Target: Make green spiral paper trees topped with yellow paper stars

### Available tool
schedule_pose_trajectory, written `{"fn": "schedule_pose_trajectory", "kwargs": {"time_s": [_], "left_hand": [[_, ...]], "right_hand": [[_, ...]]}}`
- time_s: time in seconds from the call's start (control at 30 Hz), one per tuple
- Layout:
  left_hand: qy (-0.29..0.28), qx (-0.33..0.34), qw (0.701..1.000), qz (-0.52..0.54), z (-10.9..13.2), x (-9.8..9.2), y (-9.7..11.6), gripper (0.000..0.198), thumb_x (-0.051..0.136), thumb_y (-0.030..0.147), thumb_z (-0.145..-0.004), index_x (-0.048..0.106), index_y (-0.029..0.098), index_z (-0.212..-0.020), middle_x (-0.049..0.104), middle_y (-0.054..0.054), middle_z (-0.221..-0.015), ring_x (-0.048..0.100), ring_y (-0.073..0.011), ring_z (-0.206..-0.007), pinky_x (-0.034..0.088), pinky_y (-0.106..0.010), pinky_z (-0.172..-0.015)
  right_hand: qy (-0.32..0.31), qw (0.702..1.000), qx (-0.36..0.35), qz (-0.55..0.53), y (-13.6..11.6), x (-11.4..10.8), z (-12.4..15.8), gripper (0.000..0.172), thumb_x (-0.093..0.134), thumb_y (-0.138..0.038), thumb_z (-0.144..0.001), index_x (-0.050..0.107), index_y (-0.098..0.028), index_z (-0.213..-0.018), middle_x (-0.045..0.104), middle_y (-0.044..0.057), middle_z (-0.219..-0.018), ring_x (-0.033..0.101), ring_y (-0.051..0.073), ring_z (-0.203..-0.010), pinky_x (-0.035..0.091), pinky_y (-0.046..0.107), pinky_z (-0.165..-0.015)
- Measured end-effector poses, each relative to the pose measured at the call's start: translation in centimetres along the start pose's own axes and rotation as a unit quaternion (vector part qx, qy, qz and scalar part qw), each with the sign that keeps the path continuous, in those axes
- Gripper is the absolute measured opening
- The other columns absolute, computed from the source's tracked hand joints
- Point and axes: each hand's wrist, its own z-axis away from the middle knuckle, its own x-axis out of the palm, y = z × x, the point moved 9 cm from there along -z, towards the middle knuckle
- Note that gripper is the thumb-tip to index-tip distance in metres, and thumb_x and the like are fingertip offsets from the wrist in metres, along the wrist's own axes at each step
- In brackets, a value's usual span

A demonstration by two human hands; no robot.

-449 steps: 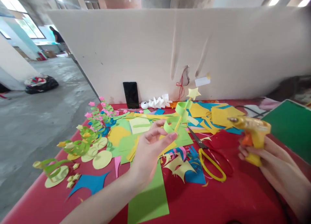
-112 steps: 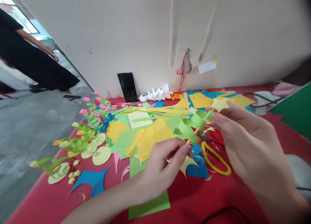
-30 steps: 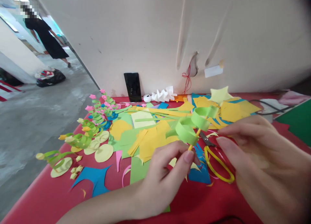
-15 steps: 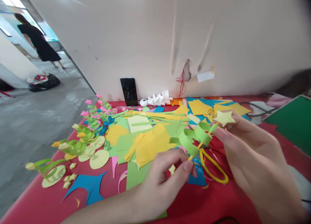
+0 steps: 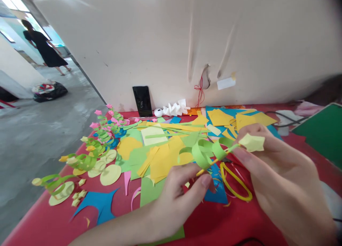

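A thin yellow stick [image 5: 214, 162] slants up to the right, with a curled light green paper spiral [image 5: 202, 152] around it and a pale yellow paper star [image 5: 252, 142] at its upper end. My right hand [image 5: 280, 174] pinches the stick's upper end just below the star. Beside the stick's lower tip is my left hand [image 5: 184, 199], its thumb and forefinger apart, with the tip lying above the gap between them. Yellow-handled scissors [image 5: 236, 185] lie partly hidden behind my right hand.
Yellow sheets [image 5: 164, 160], green strips and a blue scrap [image 5: 97, 205] cover the red table [image 5: 213, 224]. Several spiral paper pieces [image 5: 82, 162] stand at the left edge. A black phone [image 5: 142, 100] leans on the white panel [image 5: 160, 43]. A green board [image 5: 323, 139] lies right. A person [image 5: 44, 46] stands beyond.
The stick with its spiral and star has tilted flatter, its lower tip shifting left and the star right. My left thumb and forefinger have let go of the lower end.
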Motion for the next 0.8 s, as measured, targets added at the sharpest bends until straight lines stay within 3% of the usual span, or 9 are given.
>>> {"fn": "schedule_pose_trajectory", "kwargs": {"time_s": [0.23,0.8], "left_hand": [[-0.021,-0.024,0.999,0.009,0.1,0.3,-0.7,0.051,0.033,0.043,-0.095,0.061,0.014,-0.063,0.051,0.0,-0.053,0.046,-0.0084,-0.054,0.036,-0.021,-0.056],[-0.012,-0.041,0.999,0.028,0.2,0.1,-1.2,0.049,0.035,0.042,-0.095,0.061,0.014,-0.064,0.05,0.0,-0.052,0.046,-0.0087,-0.053,0.037,-0.02,-0.055]], "right_hand": [[-0.013,0.998,-0.056,0.022,-1.4,0.7,0.2,0.005,0.067,-0.029,-0.076,0.062,-0.026,-0.077,0.049,0.0,-0.084,0.052,0.013,-0.076,0.045,0.026,-0.067],[0.0,0.986,-0.141,0.089,-3.2,0.7,0.8,0.006,0.063,-0.021,-0.078,0.059,-0.025,-0.079,0.049,0.0,-0.084,0.048,0.012,-0.079,0.046,0.022,-0.063]]}}
